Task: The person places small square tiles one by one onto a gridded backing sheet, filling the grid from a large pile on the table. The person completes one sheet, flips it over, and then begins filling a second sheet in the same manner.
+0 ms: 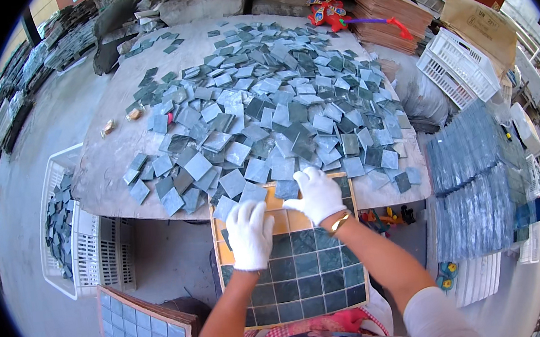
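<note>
A shallow framed grid board (349,222) is propped in front of me, its lower rows filled with dark green square tiles (287,291). Bare yellow-orange backing (277,222) shows in part of the upper rows. My left hand (249,235), in a white glove, is over the board's upper left with its fingers forward and slightly bent. Two loose tiles (224,209) (253,192) are by those fingertips. At the board's top, my gloved right hand (317,195) pinches a blue-grey tile (286,190) between thumb and fingers; their undersides are hidden.
A large pile of loose square tiles (263,103) covers the pale table (107,153). White crates (85,254) (457,66) stand left and far right. Stacked tile sheets (472,180) rise at the right; a tiled panel (144,336) leans lower left. A red toy (327,14) sits at the back.
</note>
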The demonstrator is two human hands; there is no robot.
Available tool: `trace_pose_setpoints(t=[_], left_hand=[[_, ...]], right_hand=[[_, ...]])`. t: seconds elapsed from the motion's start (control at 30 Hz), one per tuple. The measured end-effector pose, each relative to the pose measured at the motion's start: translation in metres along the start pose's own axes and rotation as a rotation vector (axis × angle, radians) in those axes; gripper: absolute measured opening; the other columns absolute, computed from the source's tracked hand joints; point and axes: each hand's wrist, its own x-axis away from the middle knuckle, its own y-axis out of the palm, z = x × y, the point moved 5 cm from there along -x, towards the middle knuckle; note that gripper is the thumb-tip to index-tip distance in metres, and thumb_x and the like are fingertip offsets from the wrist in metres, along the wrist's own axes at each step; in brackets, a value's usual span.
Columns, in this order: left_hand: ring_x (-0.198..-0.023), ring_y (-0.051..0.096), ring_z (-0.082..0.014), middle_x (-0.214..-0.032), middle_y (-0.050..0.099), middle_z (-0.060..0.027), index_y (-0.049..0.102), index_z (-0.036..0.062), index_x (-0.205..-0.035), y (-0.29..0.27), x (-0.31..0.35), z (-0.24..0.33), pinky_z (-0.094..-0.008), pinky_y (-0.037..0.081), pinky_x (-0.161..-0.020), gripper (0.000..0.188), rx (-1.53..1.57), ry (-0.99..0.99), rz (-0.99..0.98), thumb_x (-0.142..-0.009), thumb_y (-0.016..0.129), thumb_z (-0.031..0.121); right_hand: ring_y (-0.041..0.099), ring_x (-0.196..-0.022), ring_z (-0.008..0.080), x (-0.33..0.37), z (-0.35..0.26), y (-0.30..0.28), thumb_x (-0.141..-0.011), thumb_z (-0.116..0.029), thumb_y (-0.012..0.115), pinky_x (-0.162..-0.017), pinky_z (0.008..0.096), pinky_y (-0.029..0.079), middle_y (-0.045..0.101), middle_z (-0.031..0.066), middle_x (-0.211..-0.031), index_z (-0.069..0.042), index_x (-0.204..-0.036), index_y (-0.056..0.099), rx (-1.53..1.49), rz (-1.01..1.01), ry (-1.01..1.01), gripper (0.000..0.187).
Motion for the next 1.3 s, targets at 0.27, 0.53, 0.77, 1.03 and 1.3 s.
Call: trace_pose_setpoints(t=[0.27, 0.53, 0.77, 1.03, 1.3], left_hand=[[-0.096, 0.056, -0.0318, -0.098, 0.062, -0.0116, 0.064, 0.0034, -0.095, -0.024, 0.046, 0.012, -0.0395, 0.045, -0.085, 0.022, 0.147, -0.069, -0.007, -0.073, 0.066, 0.005], [-0.092, 0.059, -0.0307, -0.094, 0.064, -0.0118, 0.065, 0.0019, -0.091, -0.055, 0.075, -0.004, -0.0383, 0.046, -0.084, 0.017, 0.149, -0.16, 0.032, -0.074, 0.064, 0.004], [-0.091, 0.058, -0.0304, -0.095, 0.063, -0.0102, 0.065, 0.0048, -0.093, -0.055, 0.082, -0.009, -0.0388, 0.047, -0.083, 0.018, 0.159, -0.166, 0.032, -0.075, 0.067, 0.006], [-0.091, 0.058, -0.0303, -0.096, 0.063, -0.0101, 0.064, 0.0043, -0.095, -0.063, 0.083, -0.011, -0.0392, 0.047, -0.083, 0.022, 0.156, -0.153, 0.053, -0.073, 0.068, 0.005], [-0.105, 0.052, -0.0319, -0.121, 0.051, -0.0125, 0.052, 0.0046, -0.123, -0.048, 0.059, -0.038, -0.0382, 0.045, -0.089, 0.062, -0.093, -0.192, -0.207, -0.067, 0.076, 0.015]], right_hand=[[0.066, -0.082, 0.0275, -0.018, 0.026, 0.002, -0.085, -0.025, 0.06, -0.069, 0.0381, 0.052, 0.067, 0.0125, -0.092, -0.01, -0.101, 0.064, -0.184, -0.05, -0.189, 0.021], [0.062, -0.062, 0.0141, -0.005, 0.033, -0.008, -0.087, -0.017, 0.058, -0.059, 0.0279, 0.049, 0.067, 0.0083, -0.082, -0.004, -0.099, 0.067, -0.77, -0.34, 0.135, 0.02], [0.063, -0.063, 0.0147, 0.004, 0.01, 0.008, -0.088, -0.017, 0.057, -0.061, 0.0286, 0.05, 0.067, 0.0093, -0.083, -0.003, -0.099, 0.066, -0.843, -0.39, 0.106, 0.021], [0.06, -0.087, 0.0313, 0.021, -0.031, 0.022, -0.083, -0.02, 0.063, -0.074, 0.0404, 0.05, 0.059, 0.0121, -0.096, -0.008, -0.097, 0.062, -0.366, -0.141, -0.216, 0.018], [0.061, -0.076, 0.0281, 0.018, -0.029, 0.017, -0.078, -0.031, 0.07, -0.071, 0.0379, 0.05, 0.059, 0.0132, -0.103, -0.007, -0.109, 0.059, -0.252, -0.259, -0.103, 0.04]])
